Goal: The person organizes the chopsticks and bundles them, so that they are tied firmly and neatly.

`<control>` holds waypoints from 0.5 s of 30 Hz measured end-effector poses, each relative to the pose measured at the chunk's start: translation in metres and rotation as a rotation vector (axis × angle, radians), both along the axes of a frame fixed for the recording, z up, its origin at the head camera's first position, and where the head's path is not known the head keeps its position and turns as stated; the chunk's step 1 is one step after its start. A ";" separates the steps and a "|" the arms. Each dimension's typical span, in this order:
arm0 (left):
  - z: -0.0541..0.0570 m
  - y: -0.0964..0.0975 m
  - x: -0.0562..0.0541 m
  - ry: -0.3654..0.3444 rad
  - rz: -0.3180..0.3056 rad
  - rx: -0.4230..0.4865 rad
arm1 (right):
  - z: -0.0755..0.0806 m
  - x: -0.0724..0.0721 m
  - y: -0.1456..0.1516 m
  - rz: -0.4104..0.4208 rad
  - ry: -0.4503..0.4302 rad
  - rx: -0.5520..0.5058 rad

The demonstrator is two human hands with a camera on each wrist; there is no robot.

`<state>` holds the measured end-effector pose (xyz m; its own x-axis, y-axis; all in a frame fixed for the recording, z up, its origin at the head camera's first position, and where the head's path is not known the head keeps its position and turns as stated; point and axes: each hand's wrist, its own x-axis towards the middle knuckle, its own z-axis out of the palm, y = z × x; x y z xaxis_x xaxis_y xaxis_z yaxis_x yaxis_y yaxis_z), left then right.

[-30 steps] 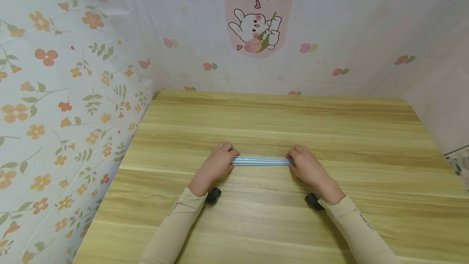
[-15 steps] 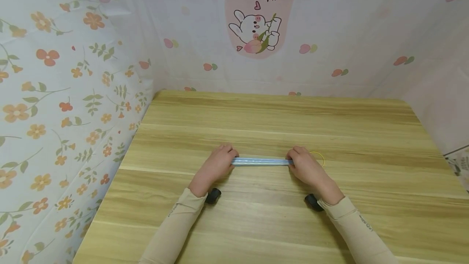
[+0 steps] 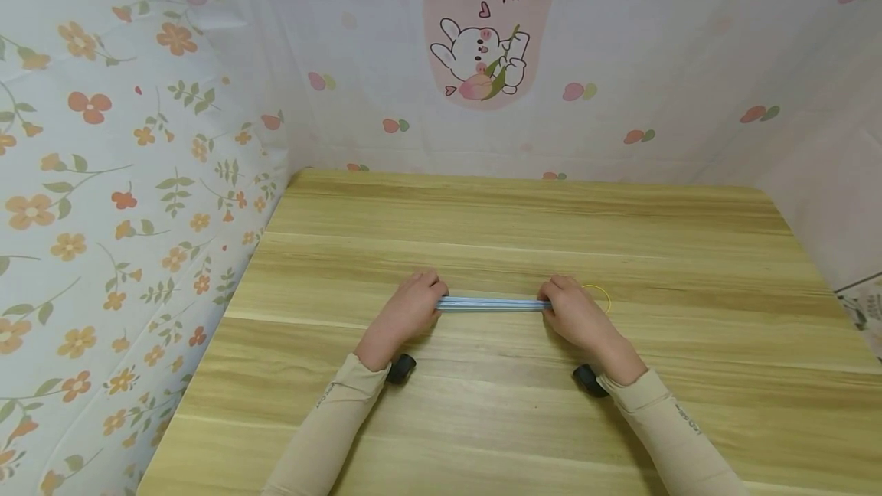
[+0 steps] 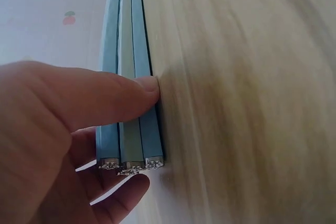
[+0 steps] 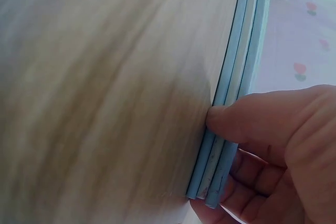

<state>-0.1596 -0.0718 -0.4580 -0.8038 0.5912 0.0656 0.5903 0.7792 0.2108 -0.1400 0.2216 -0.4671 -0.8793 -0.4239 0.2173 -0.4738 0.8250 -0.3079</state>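
Note:
A bundle of slim pale blue and grey-green chopsticks (image 3: 492, 304) lies sideways between the two hands, low over the table. My left hand (image 3: 411, 306) grips the left end, its thumb laid across the sticks. Silver patterned caps finish that end of the chopsticks (image 4: 130, 142) in the left wrist view. At the other end my right hand (image 3: 575, 311) pinches the plain tips, thumb (image 5: 226, 121) on the near side and fingers behind. Just beyond the right hand, a thin yellow rubber band (image 3: 609, 298) lies on the table, partly hidden by that hand.
The wood-grain table (image 3: 482, 419) reaches back to a printed cloth (image 3: 606, 37). A floral cloth (image 3: 138, 197) hangs along the left side. Black wrist devices (image 3: 401, 368) sit under both beige sleeves (image 3: 324, 419).
Both hands stay at the ends of the bundle. The chopsticks between them have shifted slightly against each other and look a little more closely packed.

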 end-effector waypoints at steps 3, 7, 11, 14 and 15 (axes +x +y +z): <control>-0.001 0.000 0.000 0.024 -0.018 0.000 | 0.000 0.000 0.000 -0.004 -0.003 0.007; -0.001 -0.001 0.000 0.040 -0.027 0.008 | 0.001 0.000 0.000 -0.006 -0.021 0.015; -0.001 0.000 -0.001 0.023 -0.016 -0.004 | 0.001 -0.001 0.000 -0.002 -0.027 0.024; -0.001 0.001 -0.001 0.005 -0.005 -0.024 | 0.000 -0.002 0.000 -0.002 -0.023 0.028; -0.002 0.001 -0.001 0.002 -0.002 -0.027 | 0.000 -0.002 0.000 -0.004 -0.025 0.029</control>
